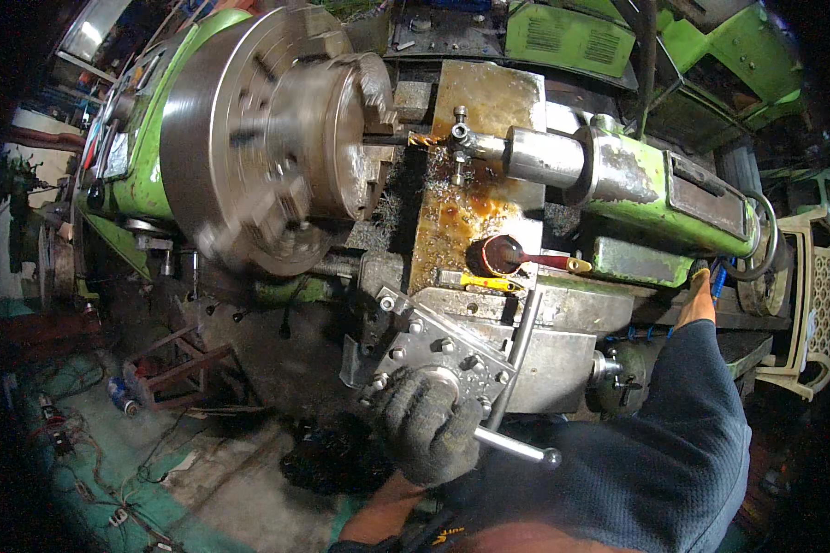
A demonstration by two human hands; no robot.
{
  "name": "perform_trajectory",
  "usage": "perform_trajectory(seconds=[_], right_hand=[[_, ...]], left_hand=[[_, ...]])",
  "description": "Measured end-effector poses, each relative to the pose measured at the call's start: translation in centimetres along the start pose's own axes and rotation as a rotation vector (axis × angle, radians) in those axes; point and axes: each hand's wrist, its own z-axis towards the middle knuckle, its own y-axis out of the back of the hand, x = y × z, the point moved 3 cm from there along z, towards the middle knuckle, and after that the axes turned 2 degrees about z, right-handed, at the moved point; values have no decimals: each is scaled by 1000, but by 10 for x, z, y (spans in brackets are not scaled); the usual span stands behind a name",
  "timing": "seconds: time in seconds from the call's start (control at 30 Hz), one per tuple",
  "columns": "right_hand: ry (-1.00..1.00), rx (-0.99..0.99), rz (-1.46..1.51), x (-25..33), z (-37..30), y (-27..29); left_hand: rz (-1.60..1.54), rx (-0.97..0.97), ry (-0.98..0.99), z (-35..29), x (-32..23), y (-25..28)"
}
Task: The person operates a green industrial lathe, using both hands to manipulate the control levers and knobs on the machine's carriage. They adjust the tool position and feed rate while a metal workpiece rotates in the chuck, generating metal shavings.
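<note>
Green lathe [148, 184], its big steel chuck [267, 138] blurred at the left end. Tailstock [655, 194] to the right – drill bit [424, 138] pointing into the chuck. Right hand [701, 295] up at the tailstock handwheel [756, 249], grip hidden. Gloved left hand [429, 424] closed over the tool post [443, 355] at the carriage's near edge – chrome lever [516, 452] just beside.
</note>
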Motion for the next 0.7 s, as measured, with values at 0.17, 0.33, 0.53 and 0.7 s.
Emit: perform_trajectory(seconds=[0.17,0.33,0.53,0.7], right_hand=[[48,-1,21,12,12,-7],[119,-7,83,38,36,-14],[162,-218,220,-5,80,-16],[330,-328,153,16,-91,14]], left_hand=[[26,9,8,-12,-3,-6],[97,21,91,-38,-6,-6],[88,-188,104,-14,-12,10],[182,-165,76,-4,-41,7]])
